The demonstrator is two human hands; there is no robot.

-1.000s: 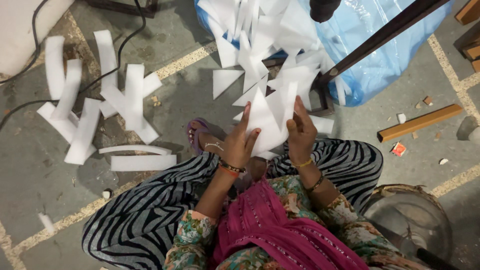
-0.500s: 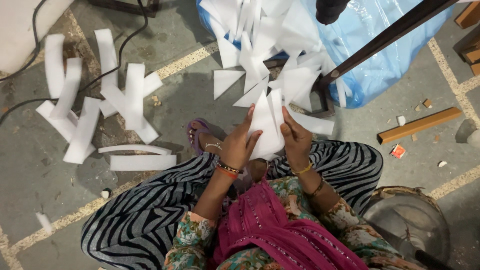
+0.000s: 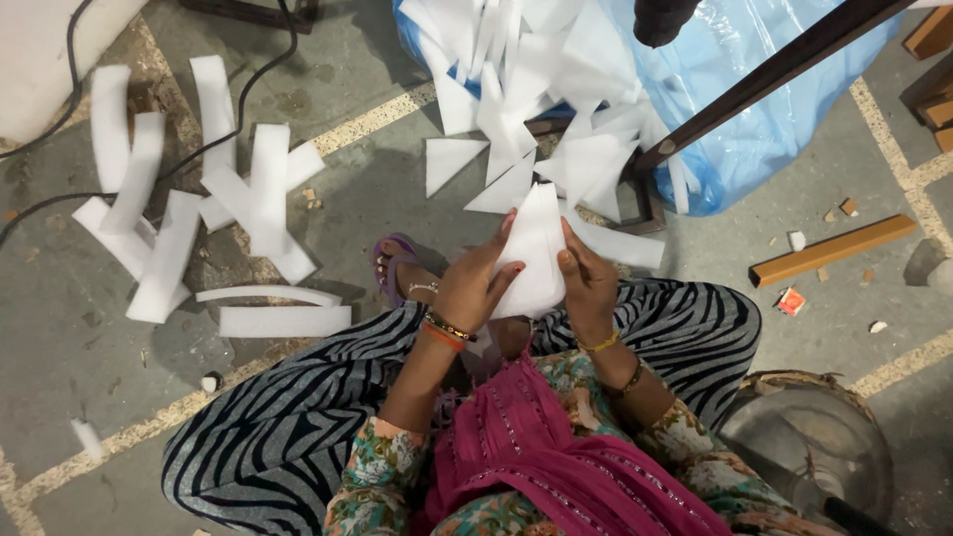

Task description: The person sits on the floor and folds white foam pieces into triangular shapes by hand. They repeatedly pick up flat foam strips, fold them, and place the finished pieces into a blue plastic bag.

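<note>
Head view, left hand (image 3: 475,288), right hand (image 3: 588,281) gripping white foam piece (image 3: 534,256), blue bag (image 3: 715,89) holding triangles (image 3: 516,79)

matt white foam sheet (image 3: 534,260); glossy blue plastic bag (image 3: 754,129); rough concrete floor (image 3: 89,377).
</note>
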